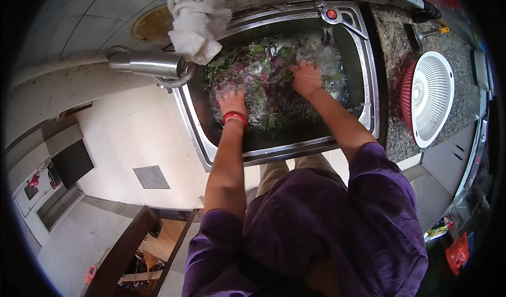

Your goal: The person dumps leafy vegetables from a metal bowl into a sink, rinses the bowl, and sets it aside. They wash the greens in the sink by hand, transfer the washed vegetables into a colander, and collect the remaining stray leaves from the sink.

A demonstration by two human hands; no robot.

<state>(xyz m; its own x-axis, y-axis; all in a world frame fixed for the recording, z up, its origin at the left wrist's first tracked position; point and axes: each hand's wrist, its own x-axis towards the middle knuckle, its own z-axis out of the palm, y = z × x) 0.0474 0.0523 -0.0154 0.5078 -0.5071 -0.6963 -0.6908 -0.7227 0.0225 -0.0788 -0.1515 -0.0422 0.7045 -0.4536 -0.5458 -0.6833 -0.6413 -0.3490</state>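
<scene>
Leafy greens with reddish-purple stems (269,86) float in splashing water inside a metal sink (284,153). On the left side of the basin, my left hand (232,103), with a red band (235,118) on its wrist, lies in the water with its fingers apart among the greens. My right hand (307,78) reaches into the greens on the right, just below the faucet (331,16). Its fingers are spread, and foam and water blur their tips. Neither hand visibly grips anything.
A white towel (195,20) hangs by a metal pipe (150,64) at the sink's left. On the granite counter (392,33) to the right, a white colander (437,96) leans over a red basket (406,89). A yellow-handled tool (435,32) lies behind them.
</scene>
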